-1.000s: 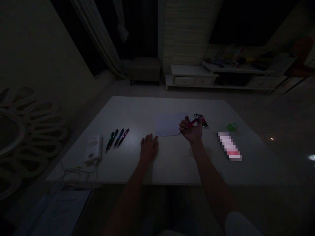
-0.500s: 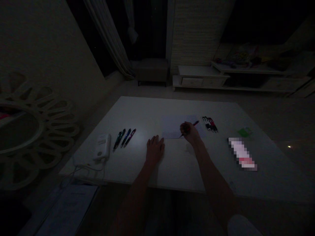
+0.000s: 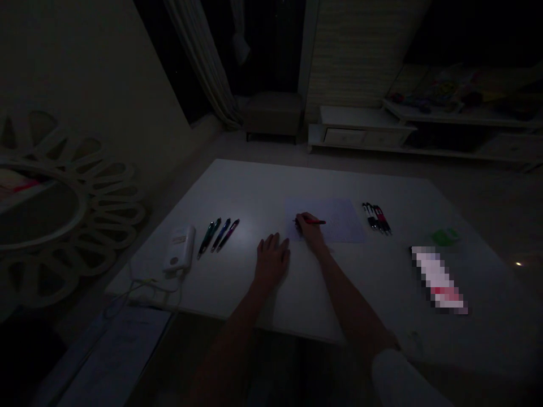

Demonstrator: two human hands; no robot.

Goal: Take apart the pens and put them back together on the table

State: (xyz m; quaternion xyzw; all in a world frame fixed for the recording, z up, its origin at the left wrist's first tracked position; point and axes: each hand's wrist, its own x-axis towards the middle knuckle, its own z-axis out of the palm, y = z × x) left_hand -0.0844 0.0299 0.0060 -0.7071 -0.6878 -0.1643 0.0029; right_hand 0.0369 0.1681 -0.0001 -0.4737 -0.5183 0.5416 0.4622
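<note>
My right hand [image 3: 309,226] is closed in a pinch around the red pen [image 3: 317,222], with my fingers curled on the barrel. The pen's long axis lies almost level across my view, roughly parallel to the desk's far edge. Its tip points left and down into the sheet of paper [image 3: 335,226], and its capped end sticks out to the right past my knuckles. The pen and my hand are over the left part of the sheet, which lies flat near the middle of the desk [image 3: 263,186].

My left hand [image 3: 272,261] rests palm down on the bare desk with its fingers spread, just beside the sheet's near left corner. It holds nothing.

Left of that hand, three pens [image 3: 218,234] lie side by side, tilted the same way, next to a white plug-in device [image 3: 179,249] with a pale cable [image 3: 142,291] trailing over the near edge. Right of the sheet, a tight group of dark pens with red parts [image 3: 375,218] lies close to the far edge. Further right are a small green item [image 3: 443,237] and a long blurred packet [image 3: 439,280]. Beyond the desk stand a low white cabinet [image 3: 360,127] and a dark stool [image 3: 274,116].
</note>
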